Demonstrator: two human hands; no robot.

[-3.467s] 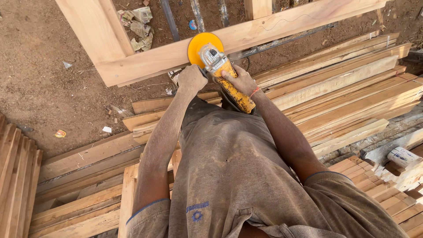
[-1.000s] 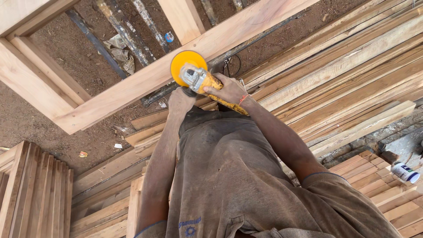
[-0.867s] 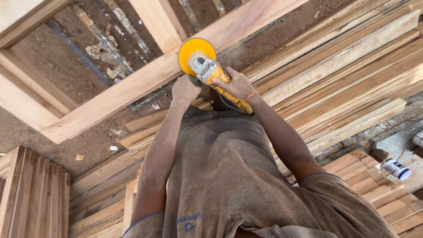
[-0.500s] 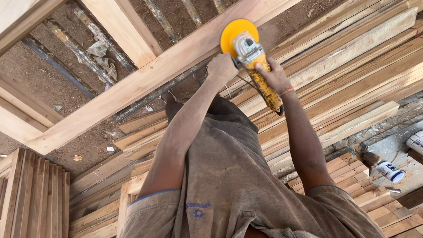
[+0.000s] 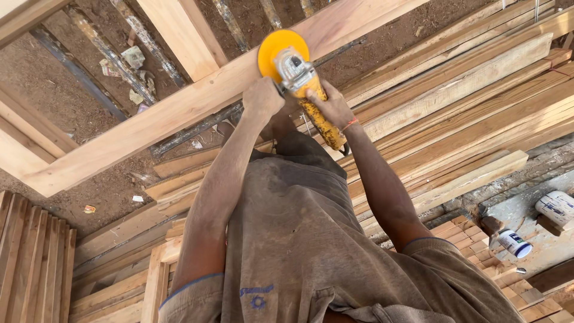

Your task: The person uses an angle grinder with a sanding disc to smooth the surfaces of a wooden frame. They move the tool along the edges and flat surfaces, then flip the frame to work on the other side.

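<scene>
- Gripping the angle grinder (image 5: 305, 90), the right hand (image 5: 332, 106) closes round its yellow body.
- The left hand (image 5: 263, 98) is clenched at the grinder's head, on its side.
- The yellow disc (image 5: 275, 51) rests against the pale wooden frame rail (image 5: 179, 113), above stacked planks (image 5: 478, 101).

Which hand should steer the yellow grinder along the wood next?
Probably the right hand: it wraps the grinder along its long yellow body. The left hand only grips at the side by the disc, over the wooden beam, steadying.
</scene>
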